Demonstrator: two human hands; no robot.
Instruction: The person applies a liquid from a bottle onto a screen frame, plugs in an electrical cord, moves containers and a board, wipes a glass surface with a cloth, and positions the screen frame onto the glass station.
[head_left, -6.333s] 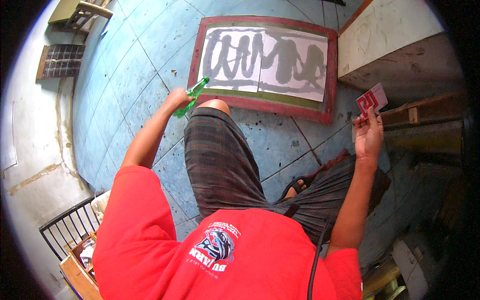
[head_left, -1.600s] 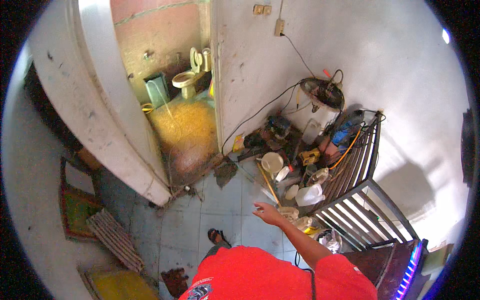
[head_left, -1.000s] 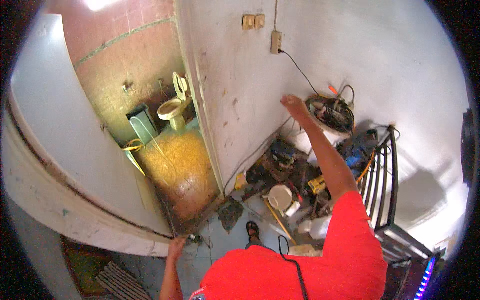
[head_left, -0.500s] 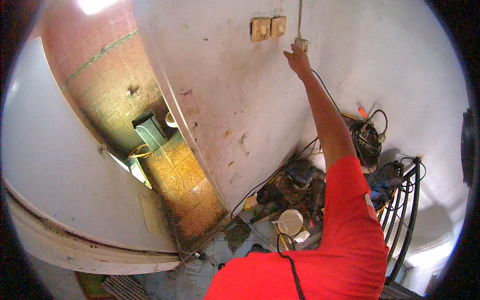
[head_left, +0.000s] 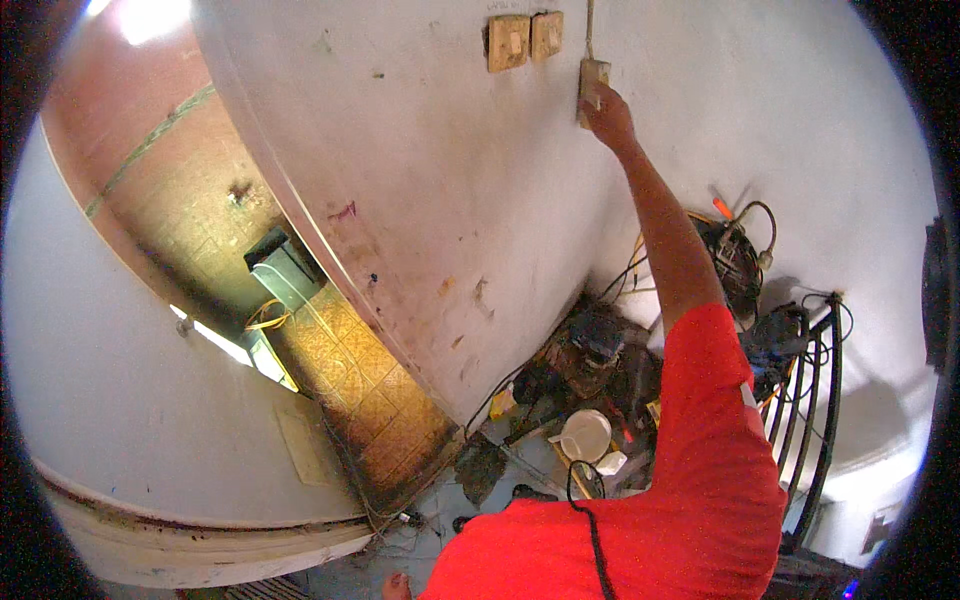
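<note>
My right hand [head_left: 611,121] reaches up to a wall socket box [head_left: 593,72] with a cable running into its top. Its fingers are bent together against the lower part of the box; whatever they may pinch is hidden. Two yellowed switch plates [head_left: 508,44] sit on the wall just left of the box. At the bottom edge a small bit of my left hand [head_left: 396,586] shows beside my red shirt, too cut off to read its fingers.
Below the socket lies a dark heap of clutter [head_left: 595,345], with a white round container [head_left: 585,436] nearby. Coiled cables [head_left: 735,262] hang by a black metal rack [head_left: 828,420]. A white door [head_left: 130,380] stands open at left, by a tiled floor [head_left: 355,375].
My right hand has moved from spread fingers beside the socket to bent fingers on its lower part. The black cable seen below the hand no longer shows there. The view has shifted slightly.
</note>
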